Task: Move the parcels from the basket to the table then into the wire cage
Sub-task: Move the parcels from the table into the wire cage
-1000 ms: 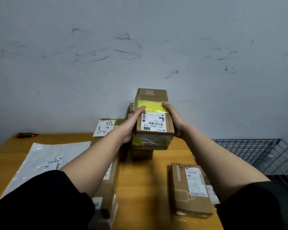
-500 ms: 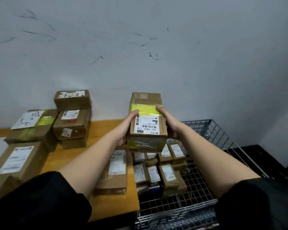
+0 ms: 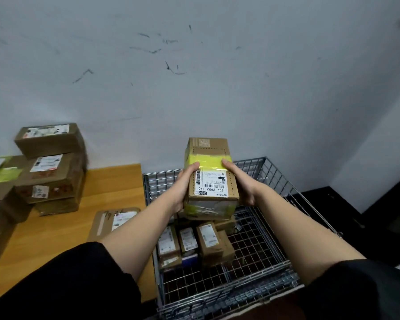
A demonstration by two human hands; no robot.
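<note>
Head view: left hand (image 3: 183,189) and right hand (image 3: 243,181) grip a yellow-taped parcel (image 3: 209,174), fingers curled round its sides, above the wire cage (image 3: 275,229); stacked boxes (image 3: 51,167) on the bench (image 3: 62,227).

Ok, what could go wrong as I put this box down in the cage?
The yellow-taped box is held only by side pressure from the left hand and right hand, so it might slip. Lowered onto the small parcels in the wire cage, it may settle tilted.

The parcel (image 3: 211,179) is matt brown cardboard with glossy yellow tape and a white paper label. The cage (image 3: 259,257) is grey metal wire; the table (image 3: 62,225) is smooth wood.
</note>
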